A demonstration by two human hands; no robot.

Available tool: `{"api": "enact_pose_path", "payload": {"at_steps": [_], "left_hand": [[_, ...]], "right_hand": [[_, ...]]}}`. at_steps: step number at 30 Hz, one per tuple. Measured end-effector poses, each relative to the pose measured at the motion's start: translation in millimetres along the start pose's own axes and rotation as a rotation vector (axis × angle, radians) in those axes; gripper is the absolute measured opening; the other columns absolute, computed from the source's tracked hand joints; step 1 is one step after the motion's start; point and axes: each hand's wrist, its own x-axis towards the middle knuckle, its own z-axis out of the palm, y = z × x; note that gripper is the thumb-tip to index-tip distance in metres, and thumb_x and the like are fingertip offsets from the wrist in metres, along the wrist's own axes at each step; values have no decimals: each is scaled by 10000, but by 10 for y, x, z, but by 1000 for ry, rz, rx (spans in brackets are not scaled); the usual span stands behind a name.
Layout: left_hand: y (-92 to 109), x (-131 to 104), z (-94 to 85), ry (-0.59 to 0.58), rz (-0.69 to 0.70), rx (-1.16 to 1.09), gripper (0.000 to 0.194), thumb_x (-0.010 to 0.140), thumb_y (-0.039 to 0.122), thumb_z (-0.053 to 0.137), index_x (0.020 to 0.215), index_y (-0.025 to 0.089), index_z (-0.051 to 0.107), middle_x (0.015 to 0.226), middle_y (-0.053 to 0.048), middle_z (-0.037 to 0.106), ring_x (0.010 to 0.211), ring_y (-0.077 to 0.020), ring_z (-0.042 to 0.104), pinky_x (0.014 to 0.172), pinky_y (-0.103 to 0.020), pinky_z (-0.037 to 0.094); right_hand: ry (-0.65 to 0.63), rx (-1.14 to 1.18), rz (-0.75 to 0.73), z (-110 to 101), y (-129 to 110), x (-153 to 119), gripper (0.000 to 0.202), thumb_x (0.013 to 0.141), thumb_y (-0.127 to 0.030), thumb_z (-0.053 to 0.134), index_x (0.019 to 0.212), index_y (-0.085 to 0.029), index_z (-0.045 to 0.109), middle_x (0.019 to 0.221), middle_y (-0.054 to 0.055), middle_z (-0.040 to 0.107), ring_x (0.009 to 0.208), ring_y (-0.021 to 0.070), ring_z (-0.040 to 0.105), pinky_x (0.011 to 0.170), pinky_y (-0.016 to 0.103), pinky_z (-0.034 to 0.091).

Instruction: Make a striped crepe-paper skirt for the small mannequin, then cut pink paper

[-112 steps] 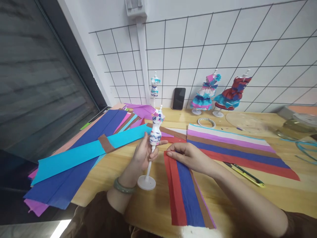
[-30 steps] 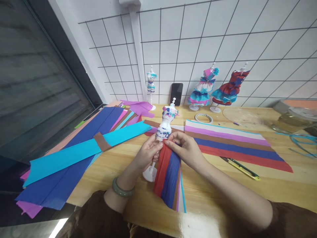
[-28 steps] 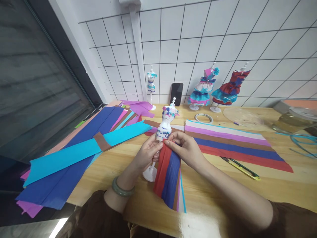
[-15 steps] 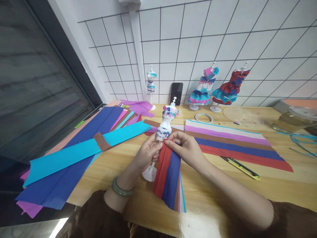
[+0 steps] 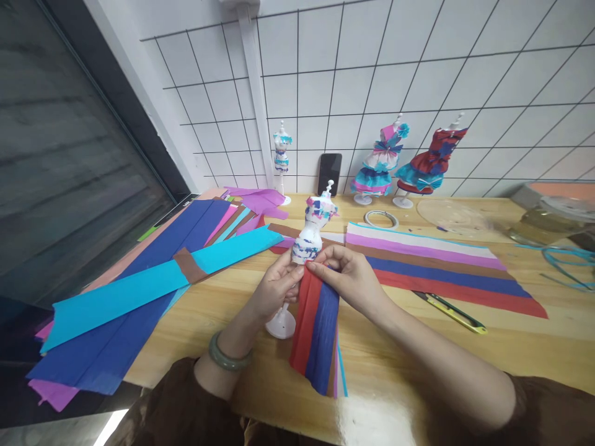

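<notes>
The two hands were close together, nearly meeting at the fingertips. The left hand point(image 5: 277, 286), with a green bracelet point(image 5: 227, 358) at its wrist, was wrapped around the stand of a small white mannequin point(image 5: 313, 230), just below the body. The mannequin rose above both hands, leaning a little toward the right one, with its round foot below the left. The right hand point(image 5: 351, 274) pinched the top of a layered strip point(image 5: 320, 328), red, blue and brown with thin purple, white and light blue edges, against the bottom of the body. The strip hung down below that hand; I couldn't tell whether the left thumb pressed on it too.

To the right of the hands lay a yellow cutter point(image 5: 455, 313) and, just beyond it, a wide striped sheet point(image 5: 446, 272). To their left, a light blue strip point(image 5: 116, 290) crossed a dark blue sheet point(image 5: 105, 350).

Farther off stood a roll of tape point(image 5: 382, 219), lying flat, then a phone point(image 5: 330, 173) propped against the tiled wall point(image 5: 316, 62). A dressed pink-and-blue mannequin point(image 5: 377, 162) and a red one point(image 5: 433, 162) stood beyond the right hand.
</notes>
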Motion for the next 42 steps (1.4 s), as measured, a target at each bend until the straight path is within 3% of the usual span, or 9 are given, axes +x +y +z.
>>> {"api": "enact_pose_path", "payload": {"at_steps": [6, 9, 13, 19, 26, 29, 31, 35, 42], "left_hand": [[-15, 7, 10, -14, 40, 17, 542, 817, 355, 564, 1306, 254, 354, 594, 85, 343, 415, -24, 226, 399, -147, 187], [-35, 5, -6, -2, 31, 34, 473, 828, 348, 542, 1265, 238, 399, 600, 81, 346, 419, -24, 228, 406, -152, 193], [-40, -7, 0, -6, -3, 31, 423, 819, 394, 535, 1196, 219, 459, 574, 82, 343, 411, -28, 237, 395, -153, 198], [32, -28, 67, 20, 57, 49, 603, 780, 414, 607, 1278, 273, 299, 599, 89, 449, 368, -13, 260, 354, -138, 202], [27, -11, 42, 89, 56, 78, 362, 805, 399, 587, 1093, 243, 434, 532, 96, 453, 323, -13, 295, 330, -132, 223], [5, 14, 41, 135, 89, 77, 338, 790, 372, 611, 1061, 225, 470, 640, 52, 557, 394, -31, 412, 410, -151, 349], [-9, 32, 42, 157, 156, 74, 336, 786, 343, 619, 1066, 216, 483, 789, 6, 616, 552, -68, 535, 560, -184, 446], [-11, 43, 52, 167, 224, 122, 306, 800, 303, 602, 1067, 187, 509, 998, -51, 621, 900, -151, 590, 825, -265, 451], [8, 24, 76, 189, 235, 192, 298, 803, 306, 591, 1064, 174, 535, 1012, -64, 633, 938, -175, 593, 832, -270, 448]], "right_hand": [[33, 14, 27, 2, 8, -4, 375, 621, -487, 719, 644, -179, 506, 525, -38, 563, 442, 76, 462, 410, 196, 328], [39, -13, 17, -3, 29, 2, 381, 613, -485, 729, 639, -180, 501, 539, -29, 567, 454, 83, 467, 414, 200, 320], [27, -45, -23, -13, 57, 11, 348, 663, -475, 698, 665, -184, 506, 587, -9, 592, 519, 109, 523, 465, 219, 379], [-27, -110, -147, -30, 93, 19, 234, 741, -392, 646, 767, -191, 529, 727, 11, 620, 680, 144, 589, 616, 260, 463], [-64, -155, -156, -36, 56, 4, 189, 773, -373, 607, 797, -187, 577, 786, 14, 657, 714, 149, 605, 632, 253, 463], [-76, -225, -149, -42, 38, -14, 198, 793, -380, 583, 790, -184, 611, 756, 6, 665, 679, 148, 593, 604, 246, 443], [-75, -262, -156, -46, 34, -27, 198, 798, -378, 580, 796, -186, 627, 752, 5, 671, 676, 154, 592, 601, 249, 437], [-82, -287, -204, -55, 25, -47, 169, 805, -348, 577, 824, -197, 649, 803, 12, 690, 737, 178, 617, 663, 273, 456], [-123, -248, -244, -75, 8, -38, 182, 819, -340, 557, 873, -213, 675, 894, 25, 704, 829, 204, 632, 763, 323, 482]]}}
